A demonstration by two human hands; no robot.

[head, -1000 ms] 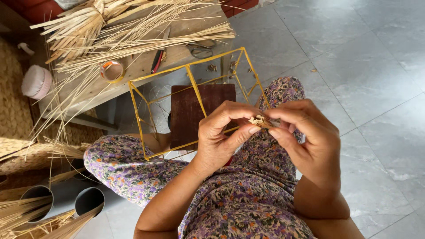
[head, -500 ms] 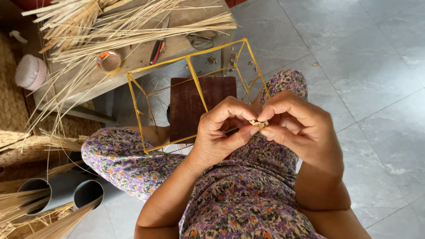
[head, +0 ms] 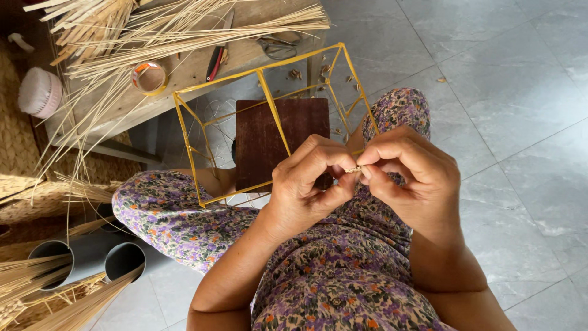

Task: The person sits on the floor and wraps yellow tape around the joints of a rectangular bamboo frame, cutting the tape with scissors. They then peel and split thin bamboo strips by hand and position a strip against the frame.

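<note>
My left hand [head: 309, 184] and my right hand [head: 413, 175] meet over my lap, fingertips pinched together on a small pale bit of straw [head: 353, 169]. That pinch sits at a lower corner of a yellow stick frame [head: 266, 92], a box-shaped skeleton that rests against my knees. Both hands are closed around the joint, so the straw's full shape is hidden. Behind the frame stands a dark brown wooden stool [head: 269, 138].
A low wooden bench [head: 184, 73] holds bundles of straw [head: 159, 30], a tape roll [head: 149, 77], a red-handled tool [head: 214, 61] and scissors [head: 278, 46]. Grey tubes [head: 86, 260] with straw stand at lower left, by woven baskets [head: 24, 202]. Grey tiled floor [head: 508, 92] lies to the right.
My hands have stayed together on the straw piece, with my right fingers curling tighter at the pinch. The view has shifted slightly; the frame has hardly moved.
</note>
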